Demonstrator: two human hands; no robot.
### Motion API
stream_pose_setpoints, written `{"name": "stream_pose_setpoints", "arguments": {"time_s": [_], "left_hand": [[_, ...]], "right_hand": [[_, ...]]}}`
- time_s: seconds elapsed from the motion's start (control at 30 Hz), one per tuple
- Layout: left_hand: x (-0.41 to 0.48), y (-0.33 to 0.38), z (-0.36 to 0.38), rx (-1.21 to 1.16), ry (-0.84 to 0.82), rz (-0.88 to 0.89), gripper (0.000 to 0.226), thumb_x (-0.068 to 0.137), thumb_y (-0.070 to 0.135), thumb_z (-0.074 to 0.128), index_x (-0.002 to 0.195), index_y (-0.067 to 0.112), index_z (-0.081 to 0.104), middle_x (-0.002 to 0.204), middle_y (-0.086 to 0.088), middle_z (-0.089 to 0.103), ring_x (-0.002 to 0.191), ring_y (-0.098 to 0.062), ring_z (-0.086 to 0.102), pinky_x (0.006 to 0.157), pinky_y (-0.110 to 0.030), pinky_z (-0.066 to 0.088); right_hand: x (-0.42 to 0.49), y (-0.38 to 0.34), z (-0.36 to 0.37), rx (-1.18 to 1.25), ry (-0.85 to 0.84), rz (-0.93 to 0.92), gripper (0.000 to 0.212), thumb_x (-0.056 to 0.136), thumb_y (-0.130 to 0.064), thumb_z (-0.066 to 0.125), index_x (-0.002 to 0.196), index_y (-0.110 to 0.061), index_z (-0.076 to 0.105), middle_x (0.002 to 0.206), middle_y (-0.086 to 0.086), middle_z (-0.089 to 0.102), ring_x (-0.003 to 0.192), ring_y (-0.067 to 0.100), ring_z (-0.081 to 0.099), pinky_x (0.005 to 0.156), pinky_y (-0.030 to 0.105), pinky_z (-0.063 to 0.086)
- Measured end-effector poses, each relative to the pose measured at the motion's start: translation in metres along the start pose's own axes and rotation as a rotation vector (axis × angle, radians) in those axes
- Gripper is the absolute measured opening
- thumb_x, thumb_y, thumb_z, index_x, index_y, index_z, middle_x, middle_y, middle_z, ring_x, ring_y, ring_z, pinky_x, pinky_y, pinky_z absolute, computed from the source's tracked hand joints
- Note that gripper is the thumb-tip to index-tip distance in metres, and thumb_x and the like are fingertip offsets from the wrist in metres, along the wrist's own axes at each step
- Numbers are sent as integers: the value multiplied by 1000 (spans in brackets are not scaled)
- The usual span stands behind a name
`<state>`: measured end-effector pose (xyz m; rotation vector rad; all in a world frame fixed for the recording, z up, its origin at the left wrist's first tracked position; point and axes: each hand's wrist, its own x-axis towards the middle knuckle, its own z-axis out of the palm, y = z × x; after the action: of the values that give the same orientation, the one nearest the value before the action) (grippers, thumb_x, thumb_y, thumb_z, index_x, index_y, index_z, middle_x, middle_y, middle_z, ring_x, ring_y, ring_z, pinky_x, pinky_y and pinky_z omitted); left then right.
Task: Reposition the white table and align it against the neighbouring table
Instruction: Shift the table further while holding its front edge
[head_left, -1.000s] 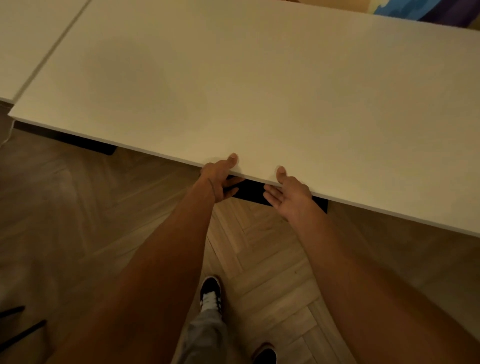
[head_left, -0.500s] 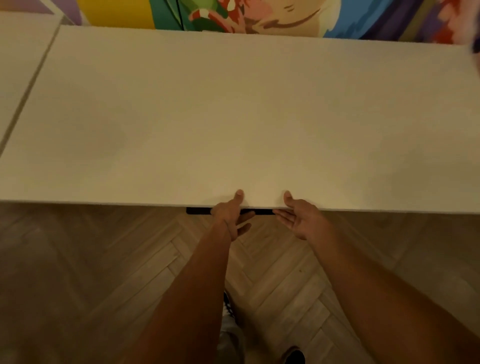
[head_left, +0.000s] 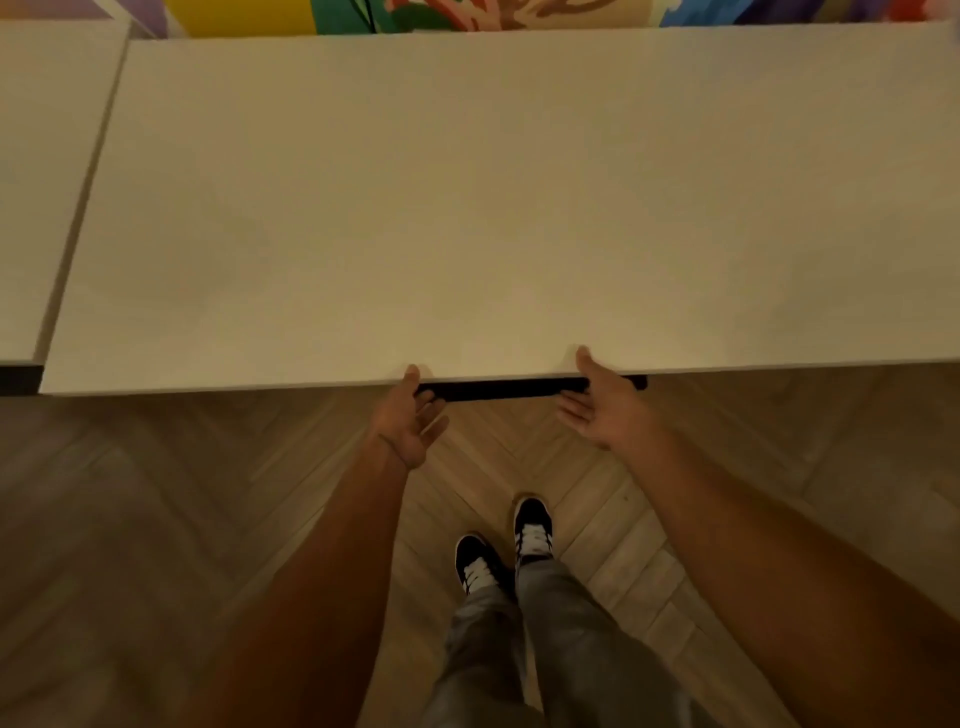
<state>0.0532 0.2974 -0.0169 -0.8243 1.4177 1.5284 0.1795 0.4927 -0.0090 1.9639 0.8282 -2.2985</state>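
Note:
The white table (head_left: 493, 208) fills the upper half of the head view, its near edge running almost level across the frame. My left hand (head_left: 410, 421) has its thumb on top of that edge and its fingers below it. My right hand (head_left: 597, 405) holds the same edge a little to the right, thumb on top, fingers beneath. The neighbouring table (head_left: 36, 197) lies at the left, with only a thin dark seam between the two tops. The white table's front edge sits slightly nearer to me than the neighbour's front edge.
A black bar (head_left: 498, 388) of the table's frame shows under the edge between my hands. A colourful mural (head_left: 415, 13) runs along the far side. My shoes (head_left: 532, 530) stand on the herringbone wood floor (head_left: 156, 493) just behind the table.
The table's edge has swung from slanted to nearly level in view, and its left side now lies along the neighbouring table. My hands have spread farther apart on the edge.

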Motion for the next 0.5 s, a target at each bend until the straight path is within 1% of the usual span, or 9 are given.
{"name": "stream_pose_setpoints", "arguments": {"time_s": [0.07, 0.1, 0.2, 0.27, 0.3, 0.4, 0.43, 0.5], "left_hand": [[-1, 9, -13, -11, 23, 13, 53, 104, 45, 53, 145, 11, 51, 150, -7, 53, 114, -18, 59, 72, -31, 54], [-3, 13, -18, -16, 29, 23, 54, 105, 44, 53, 147, 11, 50, 150, -6, 53, 114, -17, 59, 73, -30, 54], [-10, 21, -32, -19, -1, 50, 53, 106, 42, 50, 150, 13, 46, 149, -6, 55, 111, -15, 63, 75, -31, 55], [-16, 25, -38, -28, -30, 49, 54, 106, 42, 51, 151, 12, 46, 147, -6, 57, 104, -14, 65, 75, -32, 56], [-19, 26, -40, -26, -34, 52, 55, 106, 43, 51, 150, 10, 47, 147, -6, 57, 103, -13, 66, 75, -32, 56], [-22, 29, -41, -15, -16, 72, 53, 106, 43, 52, 146, 8, 49, 146, -7, 56, 111, -17, 64, 77, -33, 57], [-22, 30, -39, -19, -9, 76, 54, 106, 43, 52, 147, 9, 48, 147, -7, 55, 112, -18, 63, 78, -33, 56], [-21, 29, -37, -27, -4, 74, 56, 106, 43, 52, 151, 10, 44, 150, -8, 53, 113, -18, 62, 82, -34, 56]], "right_hand": [[-14, 23, 27, -48, -113, 74, 70, 88, -40, 74, 141, -3, 47, 115, 18, 60, 116, 28, 62, 92, 42, 56], [-20, 34, 43, -61, -149, 103, 70, 89, -37, 75, 141, -1, 47, 117, 19, 60, 120, 29, 60, 96, 42, 54], [-34, 53, 84, -63, -203, 134, 54, 93, -28, 71, 136, -3, 51, 125, 19, 58, 128, 31, 57, 97, 41, 53], [-35, 55, 98, -86, -195, 127, 44, 96, -26, 68, 132, -6, 54, 132, 17, 58, 128, 30, 58, 93, 39, 53], [-33, 53, 102, -110, -189, 116, 43, 96, -25, 67, 133, -6, 55, 133, 17, 58, 124, 29, 60, 89, 38, 54], [-25, 41, 107, -162, -151, 71, 45, 95, -27, 69, 133, -6, 56, 128, 16, 61, 110, 25, 66, 82, 35, 56], [-22, 38, 108, -169, -148, 68, 47, 95, -27, 70, 134, -7, 56, 127, 17, 62, 109, 26, 66, 84, 36, 57], [-19, 37, 112, -181, -162, 89, 44, 93, -27, 71, 131, -10, 57, 131, 18, 60, 119, 30, 64, 96, 39, 56]]}}
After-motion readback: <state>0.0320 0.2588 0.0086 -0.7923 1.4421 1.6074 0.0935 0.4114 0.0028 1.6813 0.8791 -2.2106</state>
